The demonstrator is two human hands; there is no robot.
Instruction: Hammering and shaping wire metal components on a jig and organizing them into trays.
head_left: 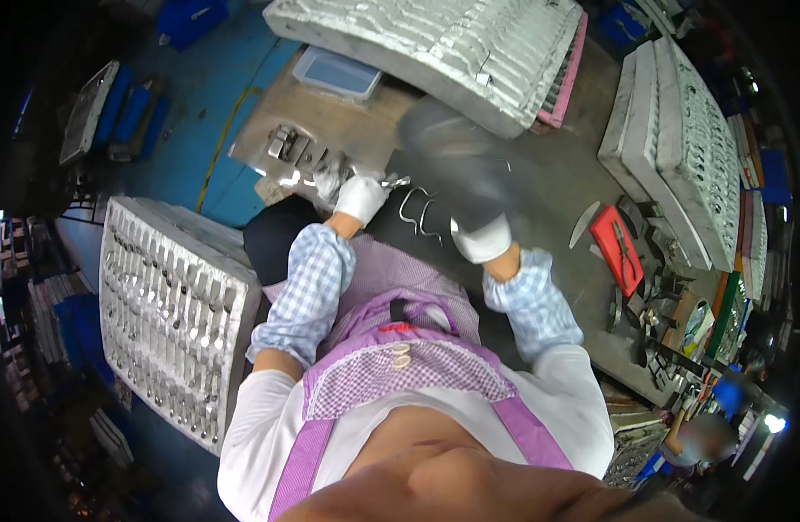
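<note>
My left hand (361,200), in a white glove, is closed at the near left part of the work table. A small shiny metal piece (396,183) sticks out from its fingers; its kind is unclear. My right hand (482,238), in a white glove too, is to the right, its fingers lost in motion blur. A dark grey smear (461,152) stretches from it toward the far side, so I cannot make out what it holds, if anything. Between the hands, bent metal hooks (417,216) lie on the dark table. Several small metal blocks (291,148) sit beyond my left hand.
A clear plastic box (337,73) stands at the back left. Large trays of metal parts fill the far side (426,43), the right (696,148) and the left (169,322). On the right, pliers (624,248) lie on a red tray (605,228) among metal scraps.
</note>
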